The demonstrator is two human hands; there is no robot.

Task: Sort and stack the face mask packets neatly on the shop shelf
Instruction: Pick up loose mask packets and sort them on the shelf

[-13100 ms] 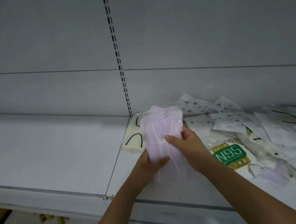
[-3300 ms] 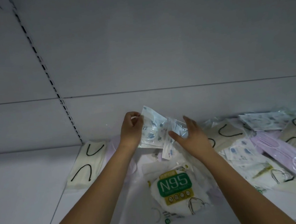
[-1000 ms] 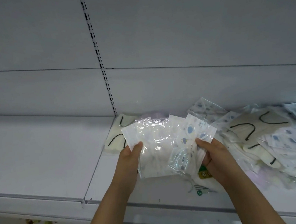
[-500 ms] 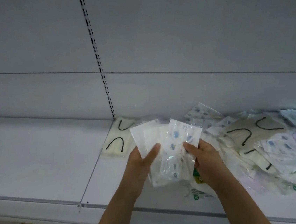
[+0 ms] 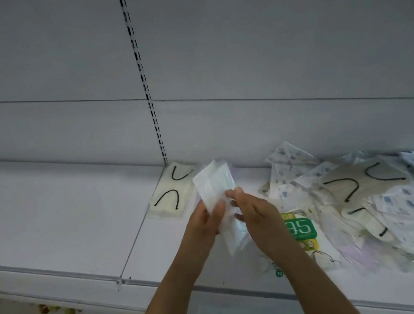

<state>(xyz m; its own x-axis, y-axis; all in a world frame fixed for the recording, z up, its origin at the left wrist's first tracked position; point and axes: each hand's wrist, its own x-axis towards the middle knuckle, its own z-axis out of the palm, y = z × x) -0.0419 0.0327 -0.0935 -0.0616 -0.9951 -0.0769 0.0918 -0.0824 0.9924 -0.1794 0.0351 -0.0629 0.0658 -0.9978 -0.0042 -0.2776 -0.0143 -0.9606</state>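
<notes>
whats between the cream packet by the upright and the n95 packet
In the head view, the white packets gripped by the left hand and right hand lie between the cream packet and the N95 packet.

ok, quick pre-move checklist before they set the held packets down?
1. Packets held by both hands: ok; left hand and right hand both grip them.
2. Bundle edges squared: not ok; the top corners fan apart.
3. Landing spot: ok; bare shelf lies in front of the cream stack.
4. Cream stack tidy: ok; flat by the back wall.
5. Pile at right sorted: not ok; a mixed heap.
6. Packet count in hand: cannot tell.
</notes>
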